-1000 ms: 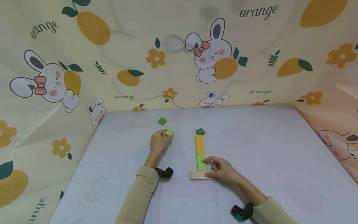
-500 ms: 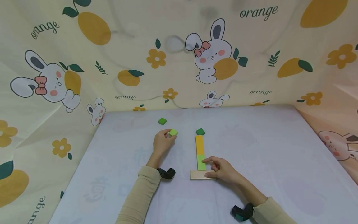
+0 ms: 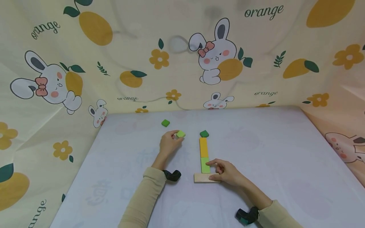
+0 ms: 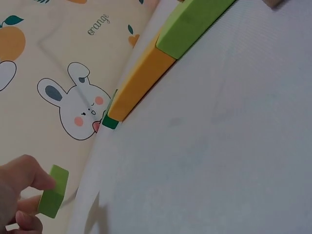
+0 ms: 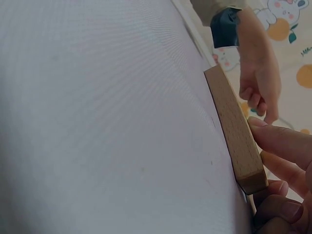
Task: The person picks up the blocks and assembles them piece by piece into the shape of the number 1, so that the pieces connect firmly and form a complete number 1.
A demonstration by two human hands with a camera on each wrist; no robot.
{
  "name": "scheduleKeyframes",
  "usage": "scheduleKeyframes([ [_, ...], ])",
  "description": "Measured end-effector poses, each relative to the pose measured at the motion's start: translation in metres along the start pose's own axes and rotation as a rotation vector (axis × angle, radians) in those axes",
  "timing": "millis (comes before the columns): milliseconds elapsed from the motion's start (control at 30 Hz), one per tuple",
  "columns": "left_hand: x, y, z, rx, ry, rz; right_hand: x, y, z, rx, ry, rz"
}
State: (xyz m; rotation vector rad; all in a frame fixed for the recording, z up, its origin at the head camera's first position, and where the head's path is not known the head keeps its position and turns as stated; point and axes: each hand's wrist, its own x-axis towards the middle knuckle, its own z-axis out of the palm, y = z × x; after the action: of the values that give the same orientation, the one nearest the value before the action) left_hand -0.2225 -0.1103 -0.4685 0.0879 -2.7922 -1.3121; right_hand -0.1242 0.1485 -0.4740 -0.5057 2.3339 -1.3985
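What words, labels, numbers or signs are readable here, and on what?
"orange": backdrop, four times whole in the head view, once in the left wrist view.
"ange": backdrop, lower left of the head view, cut off by the frame.
Faint marks on the table: unreadable.
Blocks: no text visible.

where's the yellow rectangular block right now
In the head view, the yellow rectangular block sits just right of centre, between the dark green angular block and the light green rectangular block.
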Motion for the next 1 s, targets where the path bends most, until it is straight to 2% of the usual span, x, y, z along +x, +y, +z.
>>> scheduleKeyframes([
  [233,0.003,0.006,0.003,0.021,-0.046,0.072,0.0,0.001,0.0,-0.006,0.005,-0.003],
  [467,0.006,0.007,0.006,-0.021,-0.078,0.123,0.0,0.0,0.0,0.004,0.004,0.0],
  [667,0.008,0.01,0.012,-0.029,-0.108,0.116,-0.001,0.001,-0.001,0.005,0.003,-0.018],
  [833,0.009,0.013,0.019,0.036,-0.105,0.14,-0.001,0.005,0.0,0.006,0.005,-0.056],
  [1000,0.009,0.015,0.023,0.049,-0.122,0.139,-0.001,0.005,0.0,-0.001,0.002,-0.057],
])
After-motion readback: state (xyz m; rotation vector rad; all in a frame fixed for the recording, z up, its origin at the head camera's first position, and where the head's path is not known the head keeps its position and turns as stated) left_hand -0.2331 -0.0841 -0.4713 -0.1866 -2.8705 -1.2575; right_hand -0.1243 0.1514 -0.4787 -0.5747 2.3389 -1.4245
